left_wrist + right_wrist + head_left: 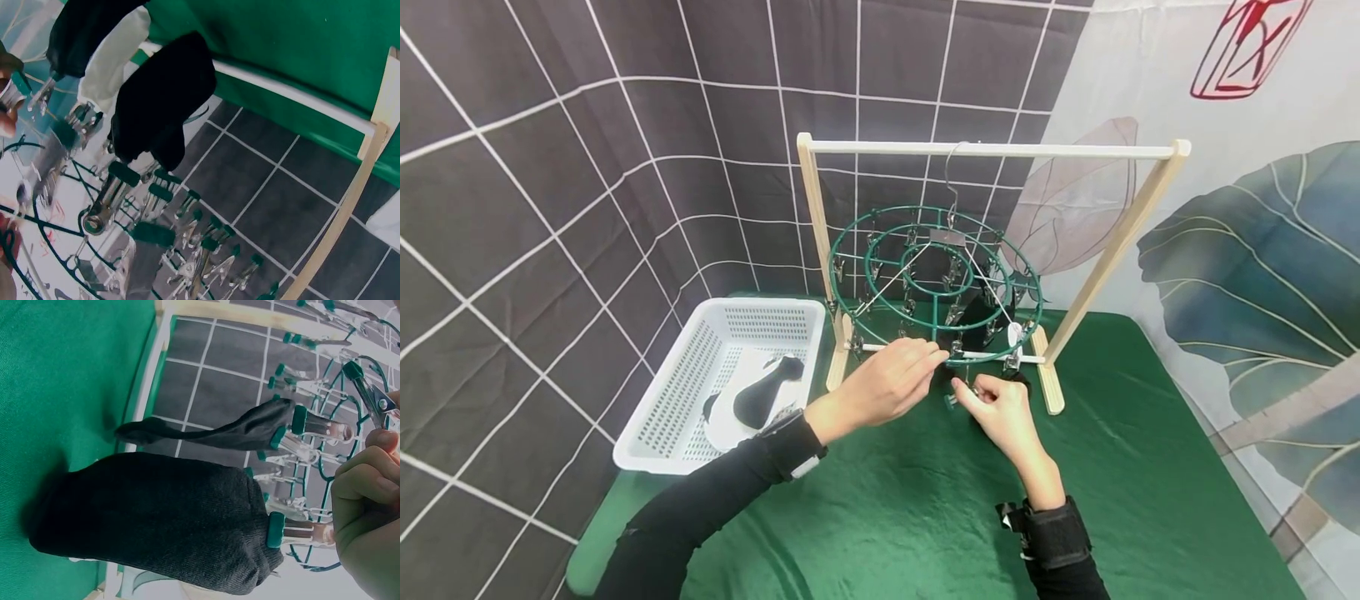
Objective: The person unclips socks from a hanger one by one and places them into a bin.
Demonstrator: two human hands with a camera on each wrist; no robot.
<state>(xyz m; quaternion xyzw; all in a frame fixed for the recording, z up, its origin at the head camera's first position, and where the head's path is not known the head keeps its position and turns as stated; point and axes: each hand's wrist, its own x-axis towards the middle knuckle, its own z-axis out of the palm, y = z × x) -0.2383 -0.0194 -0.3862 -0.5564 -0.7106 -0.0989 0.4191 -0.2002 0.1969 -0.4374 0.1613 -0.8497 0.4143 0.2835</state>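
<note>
Clip (370, 390) sits below the hanger (936, 312), pinched by the right hand (1006, 417) (what the left hand (886, 383) grips, I cannot tell); readying it seems the step, next likely needing a squeeze.

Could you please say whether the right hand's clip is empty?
The clip is empty: the right wrist view shows its green tip bare.

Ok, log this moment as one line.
right hand: pinches metal clip; left hand: at green hanger; black socks: hang clipped; white basket: holds fabric pieces
</note>
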